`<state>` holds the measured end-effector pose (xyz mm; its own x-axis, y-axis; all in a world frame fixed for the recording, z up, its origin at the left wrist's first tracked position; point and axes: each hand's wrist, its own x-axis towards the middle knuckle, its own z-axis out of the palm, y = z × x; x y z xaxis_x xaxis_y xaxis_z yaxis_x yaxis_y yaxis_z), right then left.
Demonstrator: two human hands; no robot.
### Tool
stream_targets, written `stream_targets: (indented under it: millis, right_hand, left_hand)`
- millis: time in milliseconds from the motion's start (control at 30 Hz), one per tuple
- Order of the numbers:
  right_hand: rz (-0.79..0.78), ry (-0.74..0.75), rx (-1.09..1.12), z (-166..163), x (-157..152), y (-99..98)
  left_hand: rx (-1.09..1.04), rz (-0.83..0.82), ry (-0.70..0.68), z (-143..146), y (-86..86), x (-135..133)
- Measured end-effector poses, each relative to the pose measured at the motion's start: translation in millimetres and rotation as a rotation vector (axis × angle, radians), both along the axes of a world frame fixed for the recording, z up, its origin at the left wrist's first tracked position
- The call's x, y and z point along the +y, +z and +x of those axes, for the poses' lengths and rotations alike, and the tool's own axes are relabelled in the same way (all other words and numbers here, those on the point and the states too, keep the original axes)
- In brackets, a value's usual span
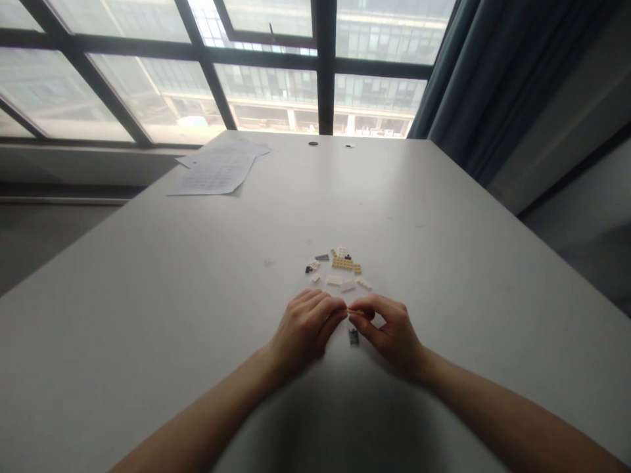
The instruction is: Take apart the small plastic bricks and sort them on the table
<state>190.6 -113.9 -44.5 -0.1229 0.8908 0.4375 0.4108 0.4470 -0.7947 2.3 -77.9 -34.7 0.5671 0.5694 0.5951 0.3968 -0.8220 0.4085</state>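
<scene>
Between the fingertips of both hands is a thin tan building-brick piece (355,312), mostly covered by the fingers. My left hand (311,322) pinches its left end. From the other side my right hand (389,328) grips it with thumb and forefinger. Just below the fingertips a small grey brick piece (353,337) lies on the table. Beyond the hands sit loose pieces: a tan plate (342,263), white bricks (348,286), a grey wedge-like piece (322,257) and a small black piece (308,269).
The white table (148,315) stretches toward a window with dark frames (325,79). Printed paper sheets (217,171) lie at its far left. Two round cable holes, one dark hole (313,144) among them, sit near the far edge. A blue-grey curtain (473,85) hangs at right.
</scene>
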Motion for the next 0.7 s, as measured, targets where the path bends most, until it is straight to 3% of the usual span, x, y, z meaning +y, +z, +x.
stream_targets:
  millis: [700]
  right_hand:
    - [0.000,0.042,-0.056,0.4,-0.3,0.8]
  left_hand:
    - [0.068,-0.033,0.003,-0.5,-2.9,-0.7]
